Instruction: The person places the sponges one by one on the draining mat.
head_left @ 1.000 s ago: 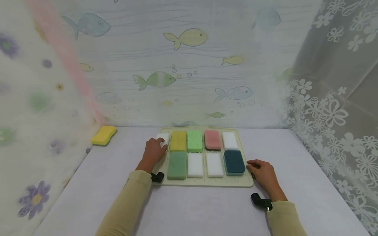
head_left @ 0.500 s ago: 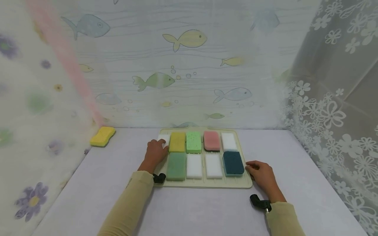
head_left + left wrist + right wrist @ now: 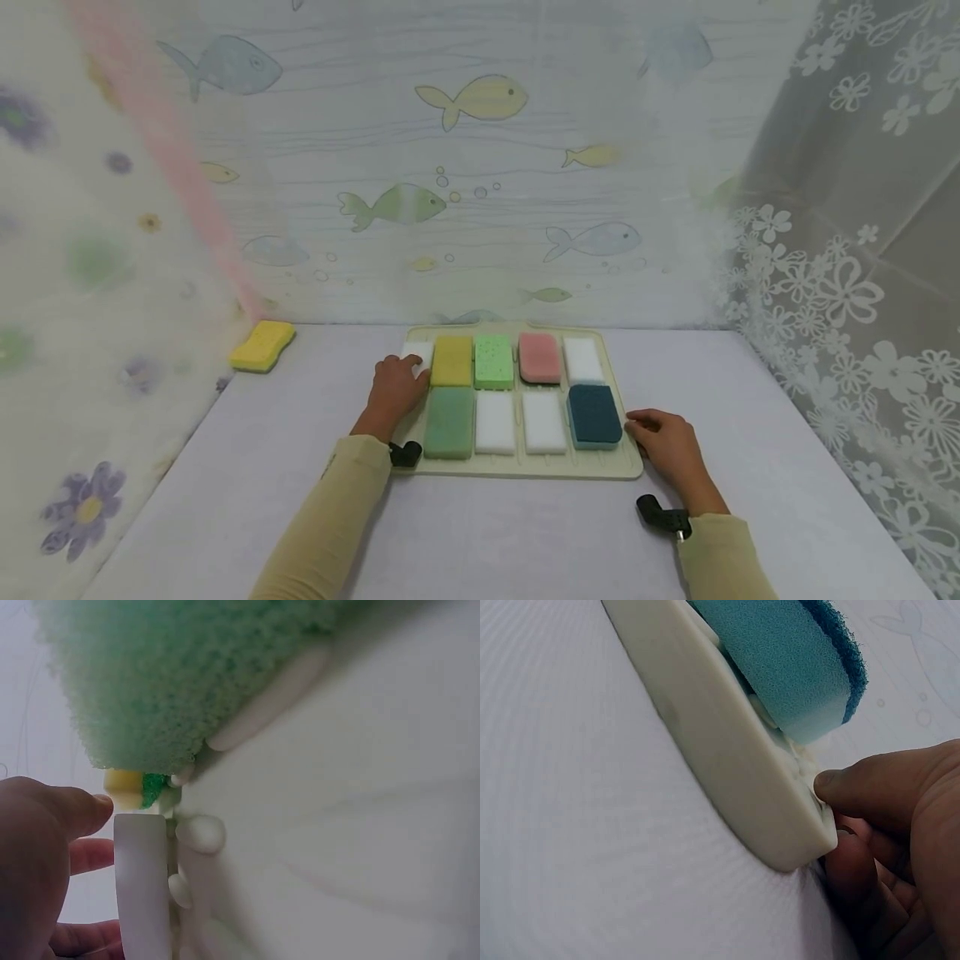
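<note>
A cream tray (image 3: 525, 467) holds two rows of sponges. My left hand (image 3: 393, 387) lies at the tray's far left corner, thumb and fingers on the white sponge (image 3: 418, 352) there. In the left wrist view the thumb of that hand (image 3: 37, 855) meets the edge of the white sponge (image 3: 142, 892), next to the green sponge (image 3: 195, 675). My right hand (image 3: 663, 446) pinches the tray's right front rim, beside the dark blue sponge (image 3: 594, 412). In the right wrist view the hand (image 3: 900, 795) has its thumb on top of the tray (image 3: 727, 772) and its fingers beneath, near the blue sponge (image 3: 787, 652).
Yellow (image 3: 452, 360), light green (image 3: 493, 361), pink (image 3: 539, 357) and white (image 3: 584, 358) sponges fill the far row; a green (image 3: 449, 421) and two white ones (image 3: 496, 421) lie in front. A loose yellow sponge (image 3: 262, 345) lies at the table's far left. Curtains hang on three sides.
</note>
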Motion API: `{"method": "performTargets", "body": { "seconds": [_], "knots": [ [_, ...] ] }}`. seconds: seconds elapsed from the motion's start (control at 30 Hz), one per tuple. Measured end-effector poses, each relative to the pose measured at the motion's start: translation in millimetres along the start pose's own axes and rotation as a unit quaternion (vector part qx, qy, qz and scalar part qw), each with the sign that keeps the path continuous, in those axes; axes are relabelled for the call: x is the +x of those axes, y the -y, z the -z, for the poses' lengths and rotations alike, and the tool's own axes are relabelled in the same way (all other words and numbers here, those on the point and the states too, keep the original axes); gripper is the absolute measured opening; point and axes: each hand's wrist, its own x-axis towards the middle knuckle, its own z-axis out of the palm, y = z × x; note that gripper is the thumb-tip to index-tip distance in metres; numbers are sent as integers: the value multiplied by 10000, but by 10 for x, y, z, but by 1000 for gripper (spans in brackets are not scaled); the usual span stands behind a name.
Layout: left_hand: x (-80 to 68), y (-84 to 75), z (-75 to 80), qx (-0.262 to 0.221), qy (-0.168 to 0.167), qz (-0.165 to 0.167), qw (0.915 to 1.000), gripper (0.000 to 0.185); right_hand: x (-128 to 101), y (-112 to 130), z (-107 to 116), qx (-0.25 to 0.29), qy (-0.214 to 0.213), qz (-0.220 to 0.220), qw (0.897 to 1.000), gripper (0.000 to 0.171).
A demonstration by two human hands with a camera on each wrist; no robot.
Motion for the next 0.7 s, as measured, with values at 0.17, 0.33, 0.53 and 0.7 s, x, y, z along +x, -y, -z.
{"method": "performTargets", "body": {
  "seconds": [0.17,0.33,0.53,0.7],
  "knots": [
    [-3,66,-26,-15,-15,-54,10000,45,-4,1,-23,-66,-24,27,10000,36],
    [7,129,-19,-230,-80,-104,9996,47,-1,0,-32,-30,-22,-25,10000,36],
    [26,222,61,-340,-125,-20,9993,48,-8,3,-23,-86,-34,-35,10000,36],
    [29,331,132,-283,-152,60,9995,49,-26,28,-11,-123,-26,-35,9999,36]
  ]
}}
